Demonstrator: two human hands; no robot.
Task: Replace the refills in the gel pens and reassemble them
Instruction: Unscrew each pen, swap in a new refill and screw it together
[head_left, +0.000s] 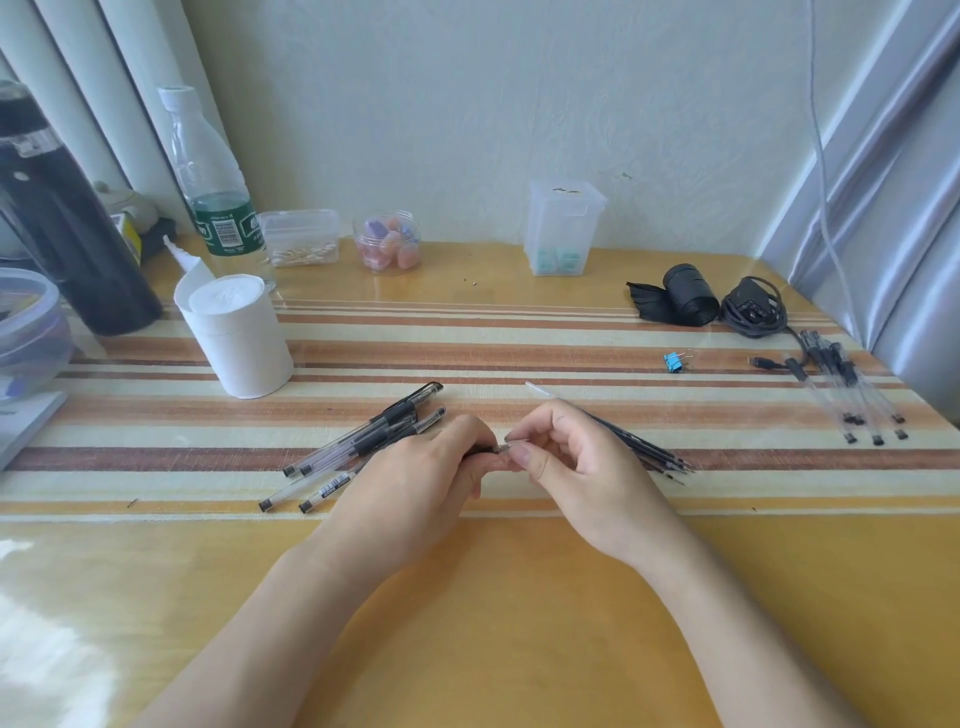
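Several clear gel pens (363, 441) with black grips lie in a loose pile on the striped mat, left of centre. My left hand (421, 478) is closed around one pen's barrel, mostly hiding it. My right hand (566, 457) pinches the small metal tip (503, 448) at that pen's front end, fingertips touching the left hand's. Behind the right hand lies a bundle of thin black refills (649, 452), points toward the right. A clear refill end (537, 388) sticks out above the right hand. More pens (852, 395) lie at the far right.
A white paper roll (239, 338) stands left of the pens. Along the back are a water bottle (213, 176), plastic boxes (563, 228), a jar of erasers (387, 241), a black roll (685, 293), a charger with cable (753, 312) and a blue binder clip (674, 361).
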